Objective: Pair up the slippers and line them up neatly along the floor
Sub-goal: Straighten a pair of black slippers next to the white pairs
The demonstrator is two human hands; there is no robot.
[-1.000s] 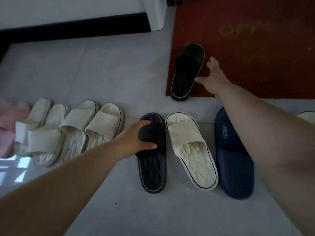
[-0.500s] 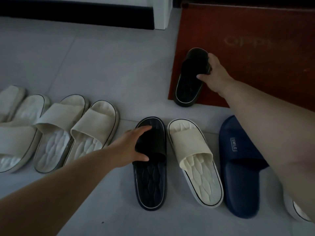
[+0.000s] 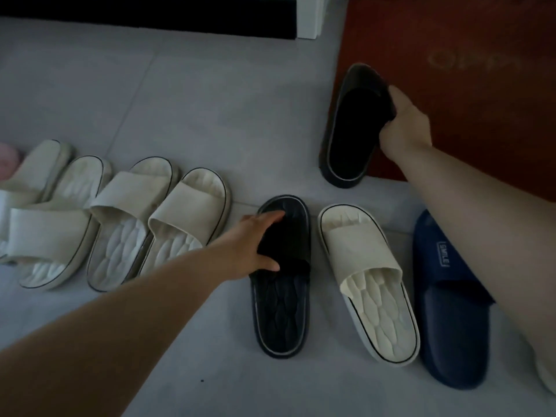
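Both arms outstretched — left hand (image 3: 255, 246) grips near black slipper (image 3: 282, 311), right hand (image 3: 406, 127) far black slipper (image 3: 349, 139)

I see the far black slipper (image 3: 349, 139) straddling the edge of the mat (image 3: 469, 121). The near black slipper (image 3: 282, 311) lies flat beside a cream slipper (image 3: 370, 284).

floor (image 3: 186, 94): smooth matt tile
doormat (image 3: 469, 121): rough fibre
cream slipper (image 3: 376, 314): matt foam, ridged footbed
near black slipper (image 3: 281, 314): matt, rubbery
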